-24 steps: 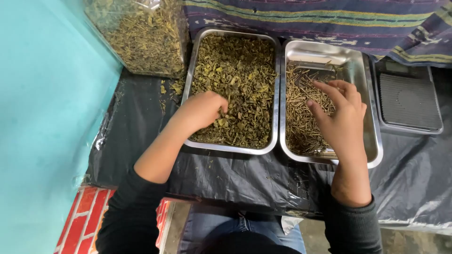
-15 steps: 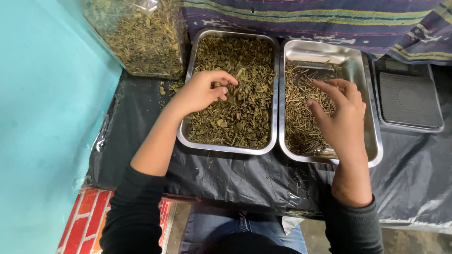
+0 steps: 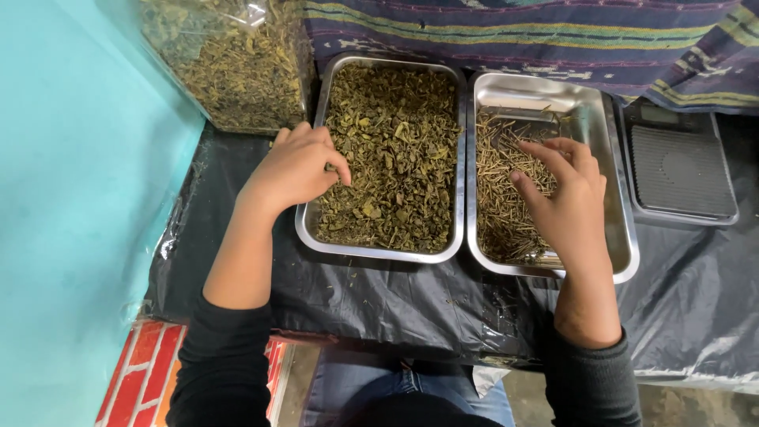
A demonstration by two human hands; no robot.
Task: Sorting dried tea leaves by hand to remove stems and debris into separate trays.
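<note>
Head view, looking straight down on a low work surface draped in black plastic sheet (image 3: pixel 395 292). Two rectangular steel trays side by side, rims touching or nearly so. Left tray (image 3: pixel 315 229) filled almost to the rim with dried, crumpled green leaves (image 3: pixel 395 150). Right tray (image 3: pixel 624 253) only partly covered, holding thin straw-coloured stems (image 3: pixel 498 182) heaped toward its left half, bare metal showing at the far end and right side.

Left hand (image 3: pixel 296 168) over the near-left corner of the left tray, partly past its rim, fingers curled loosely inward with thumb and forefinger tips close together over the leaves; whether a leaf or stem sits pinched between them, cannot tell. Right hand (image 3: pixel 565 202) over the middle of the right tray, palm turned leftward, fingers half bent and spread, thumb apart from them, grasping nothing visible, hovering just above the stems.

Clear plastic bag (image 3: pixel 229 63) of the same dried leaf material standing at the far left, just beside the left tray. Dark flat kitchen scale (image 3: pixel 684 170) at the far right, beside the right tray. Striped purple woven cloth (image 3: pixel 538 35) along the far edge. Turquoise wall (image 3: pixel 71 198) on the left, red brick-patterned floor (image 3: pixel 146 372) below it. Dark long sleeves on both forearms, blue jeans underneath.
</note>
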